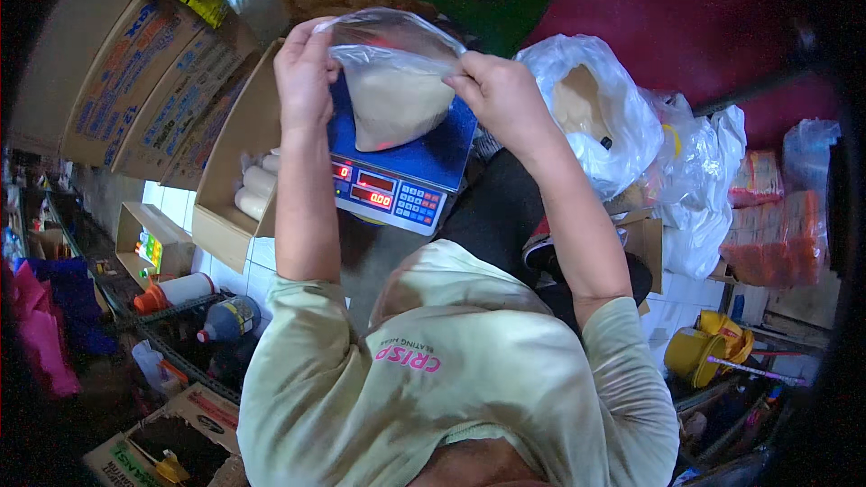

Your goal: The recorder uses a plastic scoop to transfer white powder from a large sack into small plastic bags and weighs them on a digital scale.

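Observation:
Between my hands hangs a clear plastic bag (398, 106), its lower part filled with a pale, fine-grained substance I cannot identify. My left hand (307, 72) pinches the left end of its mouth, and my right hand (499, 97) grips the right end. The mouth is stretched wide. Beneath the bag is a digital scale (393, 197) with a blue platform, lit red displays and a keypad. I cannot tell whether the bag's bottom touches the platform.
To the right stands a large open plastic sack (591, 117) with similar pale contents. A cardboard box (216, 207) on the left holds several filled white packets (259, 188). More plastic bags (704, 180) and orange packs (776, 239) lie farther right; a yellow container (695, 353) is below them.

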The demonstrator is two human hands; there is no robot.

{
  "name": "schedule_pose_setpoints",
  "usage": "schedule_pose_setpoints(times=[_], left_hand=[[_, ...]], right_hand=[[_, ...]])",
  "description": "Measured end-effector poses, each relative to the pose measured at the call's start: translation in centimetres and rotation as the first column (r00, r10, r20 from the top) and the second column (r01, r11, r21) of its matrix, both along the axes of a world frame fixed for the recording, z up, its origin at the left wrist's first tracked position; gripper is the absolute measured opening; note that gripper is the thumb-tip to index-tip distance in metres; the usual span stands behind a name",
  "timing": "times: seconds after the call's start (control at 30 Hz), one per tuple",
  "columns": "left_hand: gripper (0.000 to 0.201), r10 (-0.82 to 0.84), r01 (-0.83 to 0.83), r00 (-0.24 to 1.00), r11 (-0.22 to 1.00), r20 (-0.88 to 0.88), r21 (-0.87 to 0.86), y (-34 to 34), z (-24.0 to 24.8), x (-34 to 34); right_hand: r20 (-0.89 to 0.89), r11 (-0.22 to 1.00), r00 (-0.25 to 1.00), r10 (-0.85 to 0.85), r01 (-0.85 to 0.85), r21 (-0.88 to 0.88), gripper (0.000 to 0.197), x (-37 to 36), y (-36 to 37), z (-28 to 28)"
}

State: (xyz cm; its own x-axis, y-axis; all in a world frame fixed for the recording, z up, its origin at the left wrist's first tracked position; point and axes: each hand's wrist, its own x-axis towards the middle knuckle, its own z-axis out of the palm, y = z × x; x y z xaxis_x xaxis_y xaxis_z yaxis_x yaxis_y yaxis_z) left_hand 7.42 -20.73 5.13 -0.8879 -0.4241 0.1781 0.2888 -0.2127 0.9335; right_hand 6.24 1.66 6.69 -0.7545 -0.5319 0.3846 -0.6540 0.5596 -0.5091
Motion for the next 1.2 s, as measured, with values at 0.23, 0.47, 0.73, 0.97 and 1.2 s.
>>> schedule_pose_setpoints(times=[0.23, 0.47, 0.73, 0.97, 1.2], left_hand=[[0.017, -0.058, 0.093, 0.988, 0.964, 0.146, -0.247, 0.8, -1.0, -0.1], [0.018, -0.061, 0.14, 0.966, 0.94, 0.249, -0.311, 0.5, -1.8, 0.8], [0.017, -0.12, 0.194, 0.96, 0.936, 0.252, -0.293, 0.0, -2.8, 0.3], [0.025, -0.107, 0.195, 0.957, 0.925, 0.269, -0.327, -0.5, -3.2, -0.4], [0.067, 0.036, 0.049, 0.972, 0.935, 0.232, -0.351, -4.2, -4.4, -0.4]], right_hand=[[0.014, 0.998, 0.999, 0.032, -0.033, 0.059, 0.015, 0.6, -0.1, -1.2], [0.057, 0.997, 0.997, 0.046, -0.042, -0.065, 0.024, 1.1, 2.4, -2.3], [0.346, 0.964, 0.938, 0.032, 0.063, -0.26, 0.093, -0.6, 3.6, -6.6], [0.495, 0.936, 0.83, 0.257, -0.086, -0.341, 0.11, -3.0, 1.0, -9.3], [0.477, 0.916, 0.825, 0.304, -0.116, -0.385, 0.112, -3.6, -0.4, -9.6]])
